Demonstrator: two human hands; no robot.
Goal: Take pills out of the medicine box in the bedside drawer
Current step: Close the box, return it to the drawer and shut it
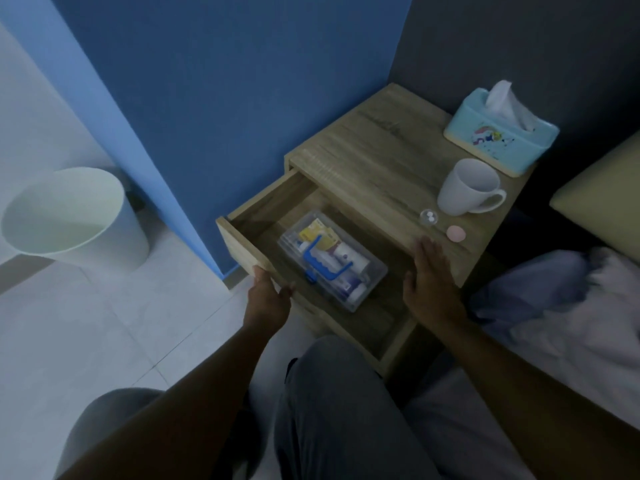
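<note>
The wooden bedside drawer (263, 209) stands pulled out. Inside it lies a clear plastic medicine box (372, 277) with a blue handle, shut, with bottles and packets showing through the lid. My left hand (268, 299) grips the drawer's front panel at its near edge. My right hand (431, 278) rests flat, fingers apart, on the front edge of the nightstand top (374, 161), holding nothing. A small clear cap with two white pills (429, 217) and a pink round lid (455, 233) sit on the top just beyond my right hand.
A white mug (467, 188) and a light-blue tissue box (502, 133) stand on the nightstand. A white waste bin (72, 220) is on the tiled floor at left. A blue wall lies behind; the bed with a pillow (602, 202) is at right. My knees are below.
</note>
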